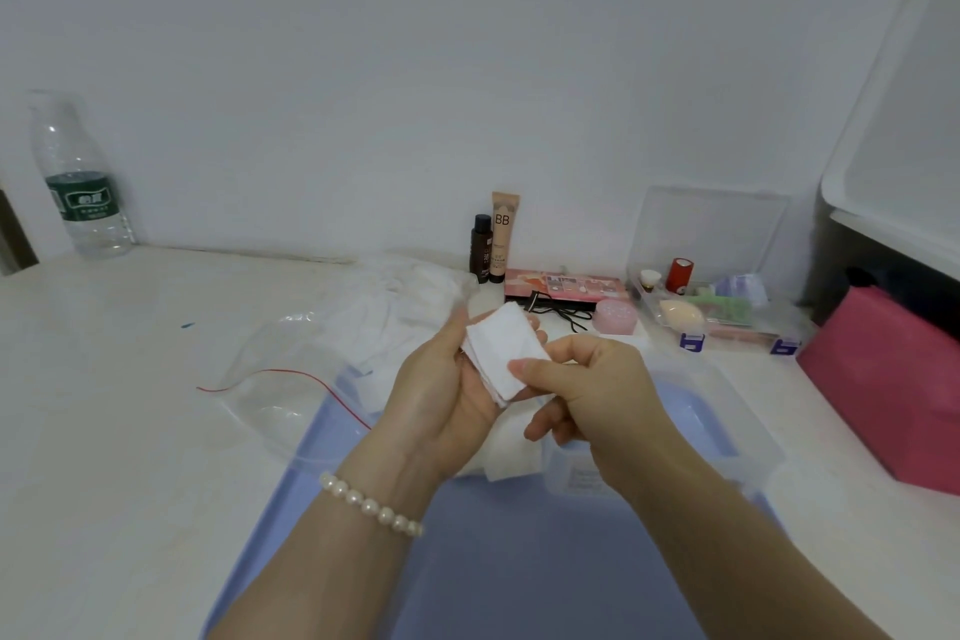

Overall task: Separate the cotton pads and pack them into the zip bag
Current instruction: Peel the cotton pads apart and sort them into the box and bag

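Note:
A small stack of white square cotton pads (pixel 503 348) lies in my left hand (pixel 441 390), which holds it from below with the fingers curled round its far edge. My right hand (pixel 587 390) pinches the stack's near right corner between thumb and forefinger. Both hands hover above a blue tray (pixel 519 561). More white cotton pads (pixel 511 455) lie on the tray under my hands. The clear zip bag (pixel 280 379) with a red seal line lies flat on the table to the left, partly over the tray's edge.
A clear water bottle (pixel 78 182) stands far left. At the back stand a dark bottle (pixel 481 250), a BB cream tube (pixel 503 237) and a pink palette (pixel 566 287). A clear organiser box (pixel 717 296) and a pink bag (pixel 893 385) sit to the right.

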`<move>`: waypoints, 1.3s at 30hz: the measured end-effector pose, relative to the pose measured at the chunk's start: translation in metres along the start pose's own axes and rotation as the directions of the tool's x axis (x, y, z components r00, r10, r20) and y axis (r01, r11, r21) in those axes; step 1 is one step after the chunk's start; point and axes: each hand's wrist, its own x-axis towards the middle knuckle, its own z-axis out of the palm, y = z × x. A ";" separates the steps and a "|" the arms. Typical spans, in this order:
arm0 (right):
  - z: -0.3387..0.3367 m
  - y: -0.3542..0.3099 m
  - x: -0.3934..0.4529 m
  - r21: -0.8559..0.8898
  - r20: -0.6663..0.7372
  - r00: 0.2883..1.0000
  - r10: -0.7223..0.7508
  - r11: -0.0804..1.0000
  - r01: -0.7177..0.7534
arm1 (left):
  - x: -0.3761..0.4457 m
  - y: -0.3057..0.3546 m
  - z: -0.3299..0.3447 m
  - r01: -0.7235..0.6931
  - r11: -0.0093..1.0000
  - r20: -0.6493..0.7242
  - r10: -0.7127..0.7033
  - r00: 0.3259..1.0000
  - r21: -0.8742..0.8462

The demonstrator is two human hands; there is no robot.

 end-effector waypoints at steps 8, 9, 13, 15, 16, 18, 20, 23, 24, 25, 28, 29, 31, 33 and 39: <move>-0.002 0.000 0.002 0.029 0.030 0.990 -0.137 0.990 0.136 | -0.002 0.007 -0.005 -0.185 0.968 0.009 0.186 0.982 0.170; -0.004 -0.001 0.004 0.021 0.011 0.979 -0.204 0.979 0.204 | -0.001 0.011 -0.006 -0.212 0.964 -0.017 0.218 0.976 0.162; -0.012 -0.002 0.019 -0.575 0.071 0.909 -0.411 0.728 0.374 | -0.004 0.026 -0.012 -0.226 0.969 -0.062 0.232 0.971 0.098; -0.008 -0.002 0.026 -0.820 0.248 0.911 -0.330 0.429 0.379 | -0.007 0.029 -0.014 -0.215 0.973 -0.063 0.220 0.973 0.082; -0.004 -0.002 0.030 -0.866 0.315 0.912 -0.262 0.313 0.390 | -0.007 0.029 -0.014 -0.206 0.975 -0.059 0.211 0.976 0.082; 0.006 -0.002 0.035 -0.901 0.398 0.904 -0.156 0.121 0.417 | -0.007 0.028 -0.014 -0.182 0.980 -0.054 0.186 0.981 0.079; 0.014 -0.001 0.039 -0.895 0.445 0.888 -0.114 -0.060 0.441 | -0.007 0.028 -0.015 -0.166 0.983 -0.052 0.170 0.984 0.081; 0.022 0.003 0.043 -0.883 0.444 0.896 -0.028 -0.186 0.431 | -0.007 0.030 -0.016 -0.153 0.985 -0.062 0.159 0.985 0.085; 0.024 0.003 0.043 -0.887 0.432 0.902 0.007 -0.182 0.426 | -0.007 0.031 -0.015 -0.146 0.986 -0.064 0.152 0.986 0.084; 0.025 0.004 0.043 -0.892 0.421 0.907 0.035 -0.164 0.420 | -0.007 0.031 -0.015 -0.140 0.986 -0.065 0.146 0.987 0.085; 0.027 0.004 0.044 -0.904 0.416 0.908 0.051 -0.087 0.419 | -0.007 0.032 -0.014 -0.129 0.988 -0.066 0.135 0.989 0.081; 0.026 0.002 0.043 -0.901 0.429 0.903 0.034 -0.053 0.430 | -0.007 0.032 -0.014 -0.128 0.988 -0.068 0.133 0.989 0.081; 0.018 -0.005 0.039 -0.890 0.446 0.894 -0.032 0.092 0.447 | -0.006 0.034 -0.015 -0.130 0.989 -0.076 0.136 0.988 0.077; 0.005 -0.016 0.031 -0.817 0.437 0.893 -0.108 0.368 0.444 | -0.006 0.035 -0.016 -0.148 0.988 -0.080 0.152 0.985 0.050; -0.039 -0.032 0.014 -0.053 0.396 0.884 -0.250 0.954 0.294 | -0.001 0.031 -0.015 -0.275 0.961 -0.097 0.276 0.956 0.018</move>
